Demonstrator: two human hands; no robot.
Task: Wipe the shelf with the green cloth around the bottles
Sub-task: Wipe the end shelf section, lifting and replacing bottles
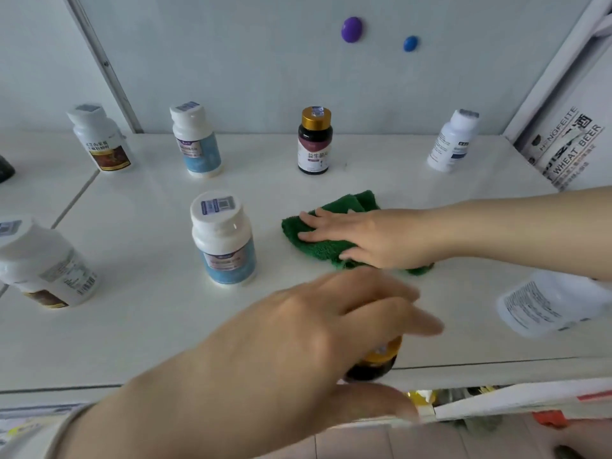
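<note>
Shows the green cloth [318, 251] bunched flat on the white shelf [132, 342], right of centre, between the back row of bottles and the front edge. Runs lengthwise roughly left to right, dipping a little toward the front at its right end. Pushes one folded corner out toward the back wall [231, 61], roughly in line with the dark gold-capped bottle [314, 140]. Lies under the right hand [364, 236], which presses down flat, fingers straight and spread, fingertips pointing left and stopping short of the cloth's left edge. Sits to the right of the blue-labelled white bottle [225, 243], apart from it. Sits well behind the left hand [298, 342], blurred in the foreground over a second gold-capped bottle [381, 359] near the shelf's front edge. Cannot tell whether those fingers grip that cap or only hover.
</note>
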